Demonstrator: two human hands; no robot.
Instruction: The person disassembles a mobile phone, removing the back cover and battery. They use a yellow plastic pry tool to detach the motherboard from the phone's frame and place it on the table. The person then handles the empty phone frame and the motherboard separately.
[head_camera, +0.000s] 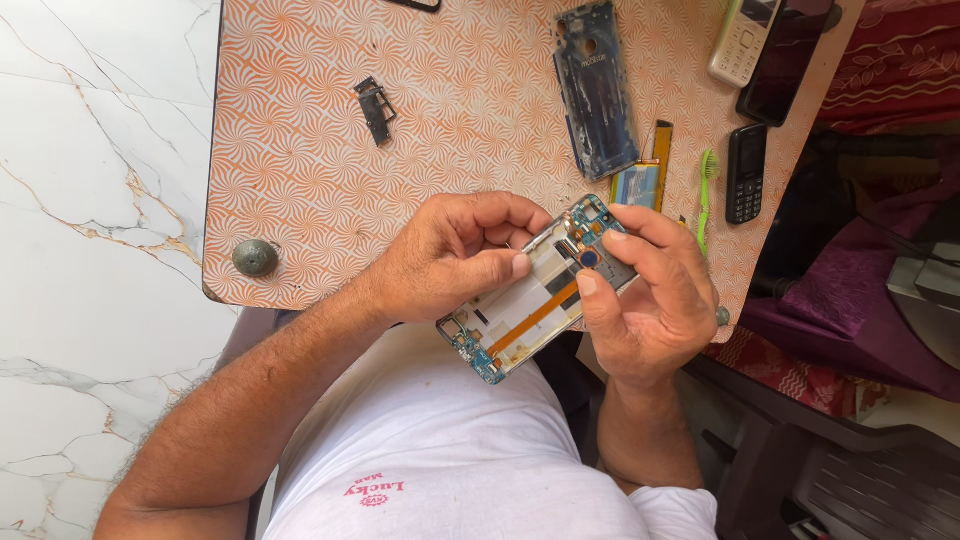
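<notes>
Orange swirl-patterned surface (300, 150) carries a blue phone back cover (597, 90). Over its near edge, the left hand (455, 255) and right hand (650, 300) both grip an opened smartphone frame (530, 300) between them, thumbs pressed onto its exposed inside.

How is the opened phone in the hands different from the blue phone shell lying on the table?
The opened phone is held by both the left hand and the right hand; the blue phone shell lies untouched on the patterned table. The opened phone shows a pale plate, orange ribbon and circuit boards; the shell looks dark blue and hollow. Both are stripped and long.
</notes>
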